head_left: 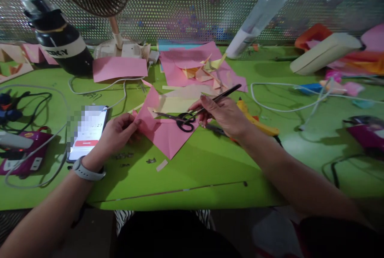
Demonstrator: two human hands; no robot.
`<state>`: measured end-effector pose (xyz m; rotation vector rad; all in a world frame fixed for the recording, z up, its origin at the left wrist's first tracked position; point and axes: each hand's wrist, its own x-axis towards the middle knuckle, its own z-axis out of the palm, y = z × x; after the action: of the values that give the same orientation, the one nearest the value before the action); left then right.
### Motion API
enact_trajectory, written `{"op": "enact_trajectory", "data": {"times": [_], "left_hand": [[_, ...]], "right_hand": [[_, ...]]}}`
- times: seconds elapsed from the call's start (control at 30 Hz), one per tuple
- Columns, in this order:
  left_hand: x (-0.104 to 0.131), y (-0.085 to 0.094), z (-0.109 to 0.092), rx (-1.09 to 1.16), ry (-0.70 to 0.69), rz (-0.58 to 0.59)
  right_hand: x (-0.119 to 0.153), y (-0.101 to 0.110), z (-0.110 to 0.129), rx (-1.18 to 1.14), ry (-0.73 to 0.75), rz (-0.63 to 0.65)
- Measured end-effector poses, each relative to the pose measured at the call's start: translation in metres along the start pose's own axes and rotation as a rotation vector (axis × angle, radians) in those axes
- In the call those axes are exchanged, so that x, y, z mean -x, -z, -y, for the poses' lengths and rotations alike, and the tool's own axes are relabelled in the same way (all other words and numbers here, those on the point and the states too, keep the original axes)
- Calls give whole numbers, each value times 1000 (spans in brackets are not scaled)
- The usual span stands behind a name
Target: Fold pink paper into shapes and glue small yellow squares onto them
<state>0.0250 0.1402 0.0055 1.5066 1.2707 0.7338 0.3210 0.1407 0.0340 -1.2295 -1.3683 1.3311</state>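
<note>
My left hand pinches the left part of a folded pink paper at the middle of the green table. In my right hand is a dark, slim pen-like tool, its back end pointing up to the right and its tip down by the scissors' handles. The black-handled scissors lie on the pink paper, blades toward the left. Behind them is a pale yellow paper. A small pale strip rests just in front of the pink paper's lower corner.
A lit phone lies beside my left wrist. Behind are a black bottle, a fan, pink sheets and a tilted clear bottle. A yellow glue gun is beyond my right wrist; white cables cross both sides.
</note>
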Motion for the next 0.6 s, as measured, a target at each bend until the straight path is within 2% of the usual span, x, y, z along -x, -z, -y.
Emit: {"op": "enact_trajectory", "data": {"times": [0.17,0.27,0.3,0.37,0.5,0.53,0.6], "left_hand": [[0,1,-3,53,26,-5],[0,0,-5,59,27,19],[0,-1,-5,57,13,28],[0,-1,-6,55,-8,46],[-1,-4,-7,35,2,56],[-1,-4,-8,23,12,52],[-1,-5,-10,0,39,34]], "right_hand": [[4,16,-3,-91,83,-110],[16,26,-5,-54,73,-91],[21,28,-5,-25,41,-40],[33,29,-7,49,-79,143],[51,19,-13,244,-452,571],[54,17,-14,305,-520,616],[60,17,-15,474,-544,561]]}}
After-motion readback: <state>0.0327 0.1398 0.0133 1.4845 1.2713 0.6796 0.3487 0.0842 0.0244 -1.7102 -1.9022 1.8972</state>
